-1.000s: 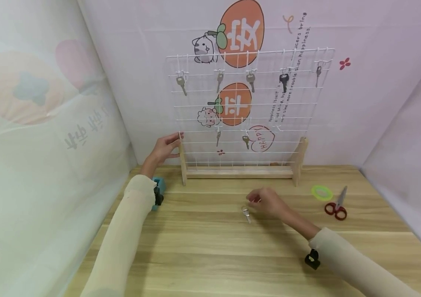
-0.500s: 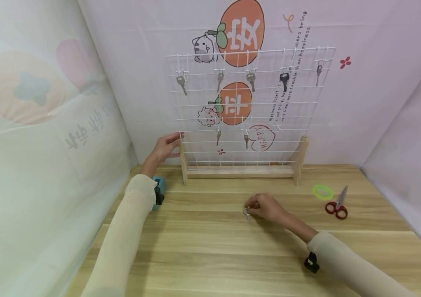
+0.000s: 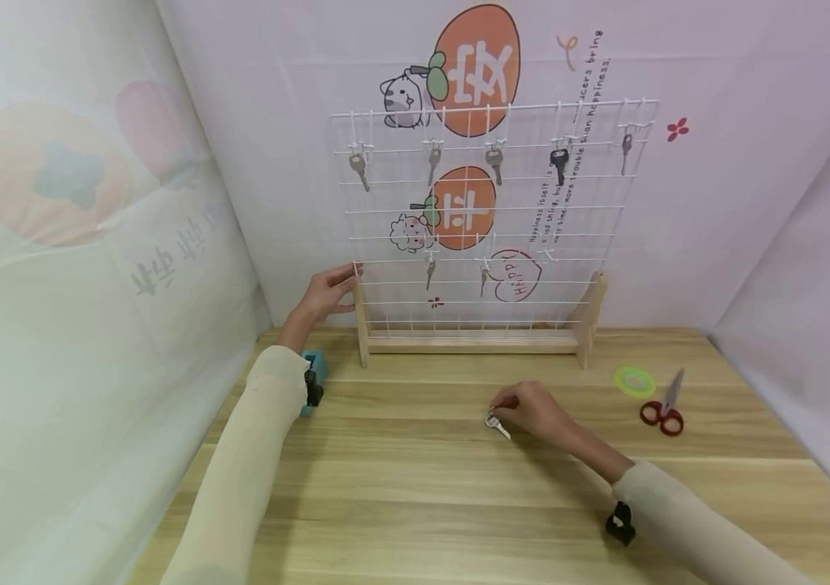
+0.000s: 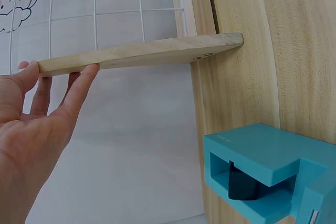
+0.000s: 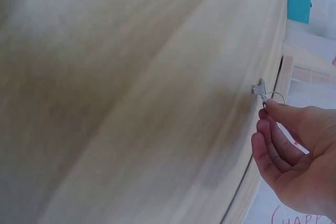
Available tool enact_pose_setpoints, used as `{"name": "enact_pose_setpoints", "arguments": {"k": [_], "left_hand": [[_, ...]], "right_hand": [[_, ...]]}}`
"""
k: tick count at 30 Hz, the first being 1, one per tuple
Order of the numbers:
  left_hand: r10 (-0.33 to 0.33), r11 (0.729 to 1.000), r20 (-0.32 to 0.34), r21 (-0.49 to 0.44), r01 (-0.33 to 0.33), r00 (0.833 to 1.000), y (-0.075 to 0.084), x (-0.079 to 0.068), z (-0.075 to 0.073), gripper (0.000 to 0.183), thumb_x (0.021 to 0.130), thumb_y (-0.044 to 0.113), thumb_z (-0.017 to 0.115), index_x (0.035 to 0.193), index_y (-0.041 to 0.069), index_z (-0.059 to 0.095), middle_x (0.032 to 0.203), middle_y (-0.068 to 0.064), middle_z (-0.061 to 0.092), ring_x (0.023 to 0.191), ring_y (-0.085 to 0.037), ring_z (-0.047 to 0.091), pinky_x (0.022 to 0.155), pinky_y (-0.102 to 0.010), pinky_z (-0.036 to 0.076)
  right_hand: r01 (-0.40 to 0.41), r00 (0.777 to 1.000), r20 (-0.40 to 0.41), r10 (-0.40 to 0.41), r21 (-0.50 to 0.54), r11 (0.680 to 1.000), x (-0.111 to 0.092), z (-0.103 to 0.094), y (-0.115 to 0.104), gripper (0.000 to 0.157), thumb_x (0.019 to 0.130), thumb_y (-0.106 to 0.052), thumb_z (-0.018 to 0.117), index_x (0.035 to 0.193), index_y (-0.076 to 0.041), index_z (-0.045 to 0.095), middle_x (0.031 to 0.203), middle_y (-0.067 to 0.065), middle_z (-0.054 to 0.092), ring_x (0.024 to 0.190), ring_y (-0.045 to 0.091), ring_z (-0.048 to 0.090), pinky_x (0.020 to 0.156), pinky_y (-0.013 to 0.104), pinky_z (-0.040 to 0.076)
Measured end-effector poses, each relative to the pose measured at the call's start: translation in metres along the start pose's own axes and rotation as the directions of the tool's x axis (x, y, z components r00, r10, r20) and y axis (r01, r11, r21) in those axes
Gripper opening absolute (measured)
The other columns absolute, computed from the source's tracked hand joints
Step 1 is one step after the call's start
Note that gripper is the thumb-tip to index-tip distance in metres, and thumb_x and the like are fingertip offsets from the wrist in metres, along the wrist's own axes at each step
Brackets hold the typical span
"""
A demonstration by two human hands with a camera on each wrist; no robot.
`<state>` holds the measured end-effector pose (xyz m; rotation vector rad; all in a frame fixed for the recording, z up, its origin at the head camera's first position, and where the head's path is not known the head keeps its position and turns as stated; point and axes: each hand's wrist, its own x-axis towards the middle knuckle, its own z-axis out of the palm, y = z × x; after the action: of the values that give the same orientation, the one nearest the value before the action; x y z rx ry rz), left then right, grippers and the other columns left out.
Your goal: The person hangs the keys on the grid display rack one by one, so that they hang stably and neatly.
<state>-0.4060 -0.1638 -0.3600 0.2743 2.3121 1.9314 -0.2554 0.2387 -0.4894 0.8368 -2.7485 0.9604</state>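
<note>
In the head view, my left hand (image 3: 328, 294) holds the left wooden upright (image 3: 361, 321) of a white wire grid rack (image 3: 473, 210). The left wrist view shows thumb and fingertips on the upright's edge (image 4: 142, 51). Low over the table's middle, my right hand (image 3: 537, 413) pinches the ring of a silver key (image 3: 500, 427). From the right wrist, the ring stands between thumb and index finger, with the key (image 5: 259, 89) beyond the fingertips. Several keys hang along the rack's upper row, among them a black-headed key (image 3: 559, 161). Two more, including a small key (image 3: 430, 274), hang lower down.
A teal tape dispenser (image 4: 257, 153) stands beside my left forearm. Red-handled scissors (image 3: 667, 408) and a yellow-green ring-shaped item (image 3: 635, 381) lie on the wooden table (image 3: 400, 504) at the right. White printed cloth (image 3: 678, 244) surrounds the table's back and sides.
My right hand has come down to the silver key and taken its ring; the key's blade has swung to the right. A key in the lower row has turned on its hook. My left hand stays put.
</note>
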Motion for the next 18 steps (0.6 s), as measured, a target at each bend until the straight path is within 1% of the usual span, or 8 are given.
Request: {"name": "enact_pose_setpoints", "arguments": {"k": [4,9,13,15,18], "left_hand": [[0.002,1.000,-0.001,0.007,-0.002,1.000,-0.001,0.000,0.000,0.045,0.111,0.016,0.051,0.156,0.018,0.050,0.163,-0.005,0.043,0.149,-0.030,0.041,0.106,-0.055,0.052],[0.002,1.000,-0.002,0.004,-0.002,1.000,-0.001,0.000,0.001,0.044,0.111,0.016,0.051,0.156,0.019,0.051,0.162,-0.004,0.044,0.148,-0.028,0.042,0.106,-0.054,0.053],[0.010,1.000,0.002,0.007,-0.010,1.000,-0.001,-0.001,0.001,0.045,0.111,0.016,0.051,0.156,0.018,0.050,0.162,-0.005,0.044,0.148,-0.029,0.042,0.106,-0.055,0.053],[0.012,1.000,0.004,0.011,-0.012,1.000,0.000,-0.001,0.000,0.045,0.111,0.016,0.051,0.156,0.018,0.050,0.163,-0.005,0.044,0.149,-0.030,0.041,0.106,-0.055,0.053],[0.009,1.000,0.007,0.010,-0.009,1.000,0.001,-0.002,0.000,0.045,0.112,0.017,0.050,0.156,0.019,0.049,0.163,-0.005,0.042,0.150,-0.030,0.039,0.107,-0.056,0.051]], "right_hand": [[-0.013,0.999,-0.031,0.012,-0.016,1.000,0.000,-0.010,0.001,0.007,0.089,0.002,0.079,0.090,-0.004,0.081,0.082,0.002,0.077,0.072,0.010,0.070,0.061,0.021,0.058],[-0.029,0.998,-0.062,0.028,-0.028,0.999,0.003,-0.026,0.005,0.008,0.087,0.004,0.081,0.089,-0.004,0.081,0.082,0.004,0.078,0.073,0.015,0.073,0.063,0.024,0.059],[-0.062,0.996,-0.067,0.059,-0.042,0.997,0.008,-0.043,0.007,0.006,0.088,0.000,0.081,0.092,-0.004,0.081,0.084,0.003,0.078,0.075,0.014,0.072,0.066,0.025,0.060],[-0.069,0.994,-0.083,0.064,-0.053,0.996,0.011,-0.052,0.008,0.005,0.087,0.000,0.082,0.092,-0.003,0.081,0.084,0.003,0.078,0.075,0.014,0.072,0.066,0.025,0.060],[-0.052,0.992,-0.115,0.047,-0.049,0.997,0.017,-0.069,0.007,0.007,0.086,0.002,0.082,0.093,-0.001,0.081,0.085,0.007,0.078,0.075,0.018,0.073,0.065,0.025,0.061]]}}
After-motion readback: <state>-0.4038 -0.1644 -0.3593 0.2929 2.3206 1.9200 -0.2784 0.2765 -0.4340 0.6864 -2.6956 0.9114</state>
